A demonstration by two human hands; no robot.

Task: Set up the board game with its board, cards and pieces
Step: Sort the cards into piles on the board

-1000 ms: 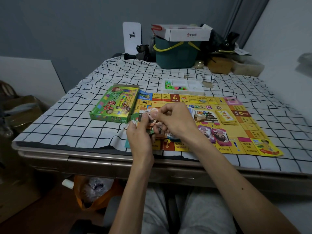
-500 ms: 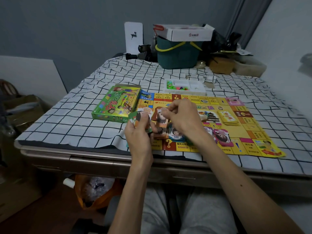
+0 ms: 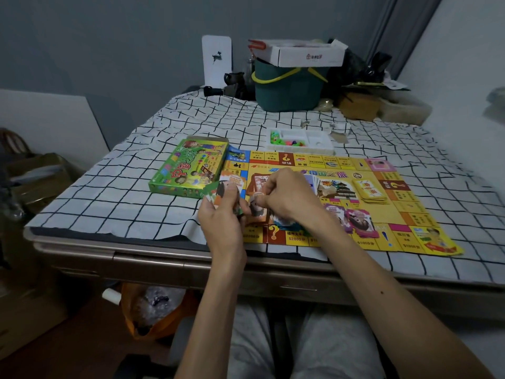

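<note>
Board: board lies open and flat on the checked tabletop, with its near edge close to me.
Left: the left hand is curled round a fanned pack of cards, held just above the board's left edge beside the green box. It has hardly shifted over the last second.
Right: the right hand pinches a single card between thumb and fingertips.
Change: a second ago that pinch sat up against the pack. Now it has drawn clear of the pack and come down low over the near left squares. I cannot tell whether the card touches the board yet.
Already laid: a yellow pile sits on the board to the right, and some pink cards lie nearer me. More cards lie under the right hand, mostly hidden.
Pieces: the coloured pieces are in the white tray just beyond the board's far edge, none on the squares.
Meaning: I judge this as dealing the pack out by kind — one more card is leaving it. The left hand has plenty left, and the pieces are not yet placed, so set-up looks partway through.
</note>
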